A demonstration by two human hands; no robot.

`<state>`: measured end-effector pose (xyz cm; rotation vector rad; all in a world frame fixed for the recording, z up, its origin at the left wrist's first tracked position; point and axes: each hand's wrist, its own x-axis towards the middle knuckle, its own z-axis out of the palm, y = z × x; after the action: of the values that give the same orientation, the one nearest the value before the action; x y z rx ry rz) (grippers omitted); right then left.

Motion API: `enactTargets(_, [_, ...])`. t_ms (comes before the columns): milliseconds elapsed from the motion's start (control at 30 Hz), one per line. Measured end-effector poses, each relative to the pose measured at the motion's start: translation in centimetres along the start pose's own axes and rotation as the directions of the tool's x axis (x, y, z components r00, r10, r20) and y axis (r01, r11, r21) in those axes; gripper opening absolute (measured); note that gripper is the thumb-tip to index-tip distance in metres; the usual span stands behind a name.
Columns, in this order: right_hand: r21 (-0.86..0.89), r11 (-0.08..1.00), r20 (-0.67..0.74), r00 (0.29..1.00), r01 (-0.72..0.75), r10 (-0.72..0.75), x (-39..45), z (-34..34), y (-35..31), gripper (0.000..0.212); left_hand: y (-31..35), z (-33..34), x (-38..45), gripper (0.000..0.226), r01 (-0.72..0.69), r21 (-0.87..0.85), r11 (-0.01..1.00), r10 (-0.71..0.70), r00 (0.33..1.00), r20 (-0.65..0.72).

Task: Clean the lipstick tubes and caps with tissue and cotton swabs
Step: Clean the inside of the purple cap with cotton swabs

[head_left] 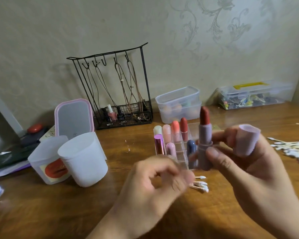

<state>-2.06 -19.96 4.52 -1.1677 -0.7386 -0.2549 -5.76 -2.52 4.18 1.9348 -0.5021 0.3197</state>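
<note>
Below the lipstick tube, the blurred left hand hides cotton swabs.

Lipsticks: eight. White cups: two. Clear boxes: two. Hands: two.

The wooden table carries two white cups, a wire rack, and cotton swabs.

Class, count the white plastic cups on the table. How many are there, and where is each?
2. One white cup stands at front left of the table; the other white cup, bearing an orange sticker, touches its left side, partly hidden.
</note>
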Motion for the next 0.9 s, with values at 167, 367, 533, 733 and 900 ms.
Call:
enactTargets(167, [-0.045,0.997,0.067,0.996,-0.059,0.061,-0.9,0.8,0.8,0.023,-0.5,1.1,0.2,0.04,-0.018,-0.16,0.987,-0.012,0.983,-0.184])
enactTargets(367, [0.038,0.995,0.102,0.991,-0.089,0.085,-0.9,1.0,0.8,0.023,-0.2,1.4,0.4,0.026,-0.118,-0.35,0.929,0.017,0.961,-0.278])
enactTargets(533, [-0.174,0.983,0.054,0.996,-0.063,0.074,-1.3,0.9,1.3,0.03,-0.5,1.5,0.3,0.032,-0.143,-0.319,0.937,0.017,0.93,-0.367])
enactTargets(733, [-0.263,0.963,0.058,0.996,-0.055,0.073,-1.1,0.8,1.0,0.024,-0.8,1.7,0.4,0.035,-0.136,-0.356,0.925,-0.005,0.929,-0.369])
enactTargets(900, [-0.114,0.978,0.157,0.969,-0.175,0.192,-0.9,0.8,0.8,0.027,-0.4,1.8,0.3,0.029,-0.149,-0.355,0.923,0.006,0.928,-0.373])
